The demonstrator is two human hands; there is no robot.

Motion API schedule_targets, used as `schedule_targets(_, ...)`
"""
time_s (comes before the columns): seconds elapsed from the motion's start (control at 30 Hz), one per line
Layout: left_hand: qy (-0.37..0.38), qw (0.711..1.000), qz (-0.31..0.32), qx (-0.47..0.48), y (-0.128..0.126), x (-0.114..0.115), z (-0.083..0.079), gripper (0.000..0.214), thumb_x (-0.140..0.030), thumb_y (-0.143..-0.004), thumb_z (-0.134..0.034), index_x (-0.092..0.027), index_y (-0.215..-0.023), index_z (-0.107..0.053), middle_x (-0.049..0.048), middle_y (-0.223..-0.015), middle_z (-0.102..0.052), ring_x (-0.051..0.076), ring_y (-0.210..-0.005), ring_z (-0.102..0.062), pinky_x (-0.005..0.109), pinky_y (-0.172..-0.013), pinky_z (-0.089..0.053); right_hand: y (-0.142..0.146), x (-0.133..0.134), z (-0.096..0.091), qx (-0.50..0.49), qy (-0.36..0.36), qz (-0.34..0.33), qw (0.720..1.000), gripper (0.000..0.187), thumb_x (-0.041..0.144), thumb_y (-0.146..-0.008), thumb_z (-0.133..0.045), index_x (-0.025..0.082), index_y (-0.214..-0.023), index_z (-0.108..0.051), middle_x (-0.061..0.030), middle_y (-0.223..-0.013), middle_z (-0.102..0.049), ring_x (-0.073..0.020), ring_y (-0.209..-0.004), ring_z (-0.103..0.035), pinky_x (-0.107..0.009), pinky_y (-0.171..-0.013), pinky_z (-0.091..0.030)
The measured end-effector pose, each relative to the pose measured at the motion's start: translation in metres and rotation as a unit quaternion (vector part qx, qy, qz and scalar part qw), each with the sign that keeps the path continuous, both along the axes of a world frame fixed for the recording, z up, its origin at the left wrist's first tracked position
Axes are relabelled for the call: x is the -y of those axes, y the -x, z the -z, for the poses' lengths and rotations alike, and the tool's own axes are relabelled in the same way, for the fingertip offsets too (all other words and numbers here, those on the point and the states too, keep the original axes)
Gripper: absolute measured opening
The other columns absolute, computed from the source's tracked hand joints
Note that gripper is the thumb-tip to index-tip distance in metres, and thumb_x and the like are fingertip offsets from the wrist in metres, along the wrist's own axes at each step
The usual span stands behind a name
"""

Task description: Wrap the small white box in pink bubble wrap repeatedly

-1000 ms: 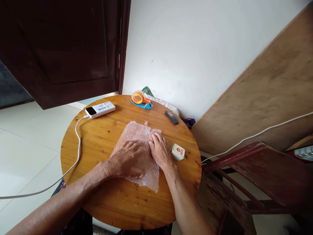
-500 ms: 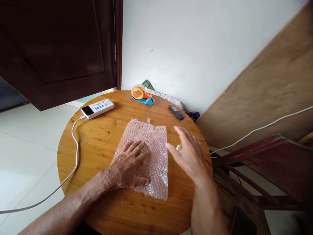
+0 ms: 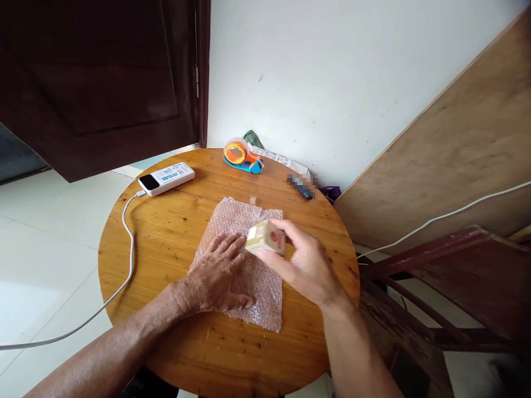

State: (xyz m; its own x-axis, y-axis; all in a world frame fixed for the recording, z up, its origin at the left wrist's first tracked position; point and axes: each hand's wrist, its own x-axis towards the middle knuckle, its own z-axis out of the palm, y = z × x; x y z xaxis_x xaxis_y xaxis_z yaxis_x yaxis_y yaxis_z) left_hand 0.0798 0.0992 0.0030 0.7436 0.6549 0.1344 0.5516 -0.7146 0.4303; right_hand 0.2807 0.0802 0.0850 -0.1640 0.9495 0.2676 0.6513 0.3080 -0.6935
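Note:
A sheet of bubble wrap (image 3: 261, 293) lies on the round wooden table (image 3: 157, 237). My left hand (image 3: 218, 276) rests flat on its left part, fingers spread. Above the right part of the sheet, my right hand (image 3: 305, 260) grips a small cream and pale-yellow box (image 3: 265, 237) with red marks, between thumb and fingers. The box is slightly blurred, and its right end is partly covered by the fingers. A short piece of tape (image 3: 253, 200) sits at the sheet's far edge.
An orange and blue tape dispenser (image 3: 244, 157) stands at the far edge. A white power bank (image 3: 166, 178) with a cable (image 3: 131, 249) is on the left; a dark, partly blurred-out object (image 3: 302, 188) lies at the back right. A dark red wooden chair (image 3: 452, 282) stands on the right.
My right hand has taken hold of the small box from the table's right side and carried it left over the bubble wrap. The left hand stays on the sheet.

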Motion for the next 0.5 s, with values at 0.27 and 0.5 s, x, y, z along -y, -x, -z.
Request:
schedule_targets(0.27,0.130,0.965,-0.121,0.194,0.018,-0.017,-0.017,0.056,-0.006,-0.076,-0.044,-0.017,-0.129,-0.057,0.0076,-0.127,-0.067,0.022,-0.117,-0.061,0.039,-0.104,-0.049,0.004,-0.020,0.050,0.053,0.034,-0.005,0.998,0.033,0.022,-0.075,-0.068,0.022,-0.107,-0.062,-0.0011,-0.091,-0.069,-0.0170,-0.080,-0.063,-0.029,-0.073,-0.050)
schedule_targets(0.5,0.041,0.971,-0.189,0.142,0.013,-0.026,-0.005,0.032,-0.009,-0.082,-0.047,-0.018,-0.104,-0.070,0.0069,-0.103,-0.074,0.024,-0.101,-0.065,0.040,-0.094,-0.052,0.014,-0.017,0.055,0.112,-0.012,-0.032,0.993,0.043,0.021,-0.073,-0.072,0.023,-0.115,-0.061,-0.0064,-0.105,-0.070,-0.0238,-0.096,-0.064,-0.037,-0.086,-0.050)
